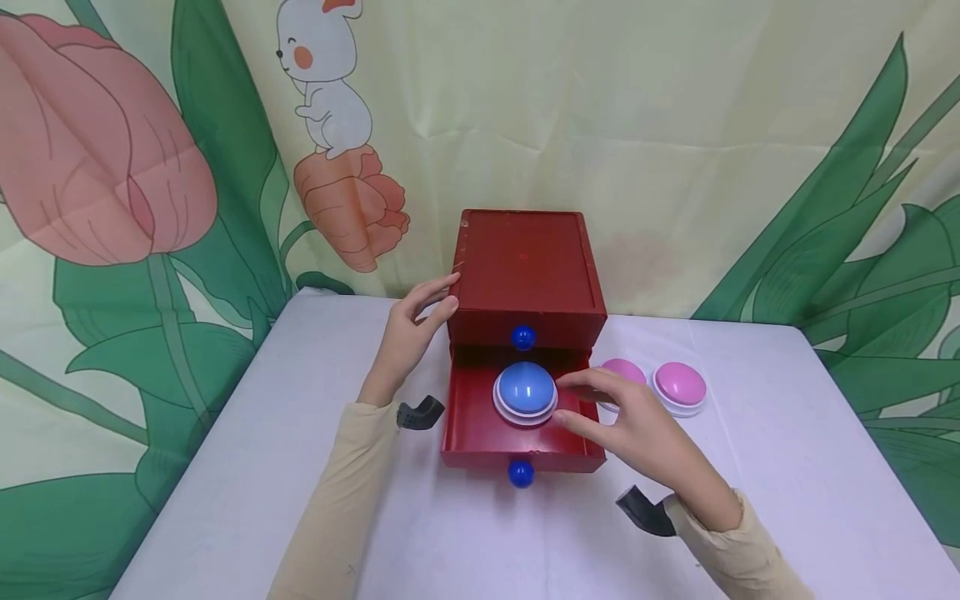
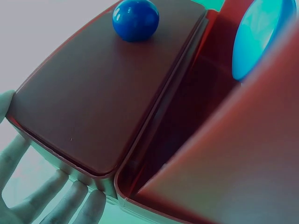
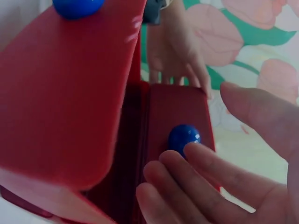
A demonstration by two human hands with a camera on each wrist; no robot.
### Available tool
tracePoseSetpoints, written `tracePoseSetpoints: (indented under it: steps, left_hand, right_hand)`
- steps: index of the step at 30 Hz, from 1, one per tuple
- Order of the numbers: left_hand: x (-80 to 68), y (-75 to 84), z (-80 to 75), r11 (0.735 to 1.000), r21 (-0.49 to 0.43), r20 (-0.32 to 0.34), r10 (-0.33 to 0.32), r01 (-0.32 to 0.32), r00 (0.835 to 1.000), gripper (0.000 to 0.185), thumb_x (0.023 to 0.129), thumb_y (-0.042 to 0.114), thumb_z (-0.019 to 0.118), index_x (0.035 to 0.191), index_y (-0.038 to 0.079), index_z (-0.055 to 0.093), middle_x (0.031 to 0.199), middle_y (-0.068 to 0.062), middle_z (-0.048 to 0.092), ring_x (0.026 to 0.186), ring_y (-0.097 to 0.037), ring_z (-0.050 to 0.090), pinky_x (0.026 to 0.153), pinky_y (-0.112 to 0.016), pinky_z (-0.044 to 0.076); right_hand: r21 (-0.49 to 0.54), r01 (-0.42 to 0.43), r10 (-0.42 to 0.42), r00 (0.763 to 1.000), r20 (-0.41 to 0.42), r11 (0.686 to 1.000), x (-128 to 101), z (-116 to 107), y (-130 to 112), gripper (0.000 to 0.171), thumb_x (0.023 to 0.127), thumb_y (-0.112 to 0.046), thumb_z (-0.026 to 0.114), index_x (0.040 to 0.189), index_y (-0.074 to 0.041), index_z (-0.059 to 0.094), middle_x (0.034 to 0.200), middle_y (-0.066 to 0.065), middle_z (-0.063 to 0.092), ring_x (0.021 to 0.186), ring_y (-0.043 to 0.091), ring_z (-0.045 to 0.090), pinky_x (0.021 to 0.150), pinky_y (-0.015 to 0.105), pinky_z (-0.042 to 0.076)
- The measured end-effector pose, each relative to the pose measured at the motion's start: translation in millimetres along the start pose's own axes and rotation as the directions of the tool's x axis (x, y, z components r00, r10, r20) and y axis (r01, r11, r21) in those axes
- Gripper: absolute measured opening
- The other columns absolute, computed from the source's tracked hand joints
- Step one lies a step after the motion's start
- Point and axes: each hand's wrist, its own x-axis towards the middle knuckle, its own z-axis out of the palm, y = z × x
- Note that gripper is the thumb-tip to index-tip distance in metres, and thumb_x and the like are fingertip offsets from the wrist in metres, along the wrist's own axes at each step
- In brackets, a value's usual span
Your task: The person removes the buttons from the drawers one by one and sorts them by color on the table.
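A red two-drawer box [image 1: 525,262] stands with its lower drawer [image 1: 472,429] pulled out. In that drawer sits a push button [image 1: 526,388] with a blue dome and white base. My left hand [image 1: 408,333] touches the box's left side, and in the left wrist view its fingers [image 2: 70,200] lie along that side. At the button's right edge, my right hand [image 1: 637,425] hovers over the drawer with thumb and fingers apart. The right wrist view shows nothing between that hand's fingers [image 3: 173,177] and thumb.
Two pink push buttons lie on the white table right of the box; the farther-right pink button [image 1: 679,384] shows fully, the nearer pink button [image 1: 624,371] partly behind my right hand. Blue knobs front the upper drawer [image 1: 487,329] and lower one. A printed curtain [image 1: 645,167] hangs behind.
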Motion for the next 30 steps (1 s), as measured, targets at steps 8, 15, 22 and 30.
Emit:
tracePoseSetpoints:
  steps: [8, 15, 22, 30]
  left_hand:
    - [-0.1, 1.1, -0.2, 1.000, 0.007, -0.001, -0.004, 0.004, 1.000, 0.043, 0.099, 0.020, 0.060, 0.142, 0.013, 0.056, 0.144, -0.008, 0.052, 0.130, -0.025, 0.052, 0.102, -0.050, 0.048]
    - [0.3, 0.9, -0.3, 1.000, 0.004, -0.002, -0.005, 0.005, 1.000, 0.043, 0.099, 0.020, 0.059, 0.142, 0.013, 0.056, 0.143, -0.008, 0.052, 0.129, -0.024, 0.052, 0.102, -0.050, 0.048]
    - [0.1, 1.8, -0.2, 1.000, 0.000, -0.002, -0.007, 0.007, 1.000, 0.043, 0.100, 0.020, 0.059, 0.142, 0.012, 0.056, 0.145, -0.008, 0.051, 0.131, -0.025, 0.051, 0.103, -0.050, 0.047]
    - [0.6, 1.1, 0.0, 1.000, -0.003, -0.001, -0.008, 0.008, 1.000, 0.043, 0.100, 0.020, 0.059, 0.142, 0.012, 0.056, 0.145, -0.008, 0.051, 0.131, -0.025, 0.051, 0.103, -0.050, 0.047]
  right_hand:
    - [-0.020, 0.065, -0.065, 0.997, 0.030, 0.998, 16, 4, 11, 0.048, 0.081, -0.024, 0.083, 0.124, -0.011, 0.068, 0.119, 0.005, 0.068, 0.110, 0.028, 0.063, 0.088, 0.049, 0.056]
    - [-0.042, 0.083, -0.080, 0.995, 0.064, 0.996, 25, 6, 19, 0.057, 0.078, -0.021, 0.085, 0.129, -0.009, 0.063, 0.125, 0.007, 0.065, 0.116, 0.031, 0.061, 0.091, 0.050, 0.055]
    - [-0.052, 0.095, -0.089, 0.990, 0.106, 0.994, 33, 7, 24, 0.060, 0.079, -0.022, 0.084, 0.132, -0.007, 0.061, 0.128, 0.010, 0.063, 0.117, 0.032, 0.061, 0.089, 0.047, 0.057]
    - [-0.076, 0.125, -0.112, 0.981, 0.155, 0.989, 41, 8, 29, 0.066, 0.080, -0.028, 0.084, 0.135, -0.004, 0.058, 0.133, 0.012, 0.060, 0.119, 0.032, 0.060, 0.093, 0.047, 0.055]
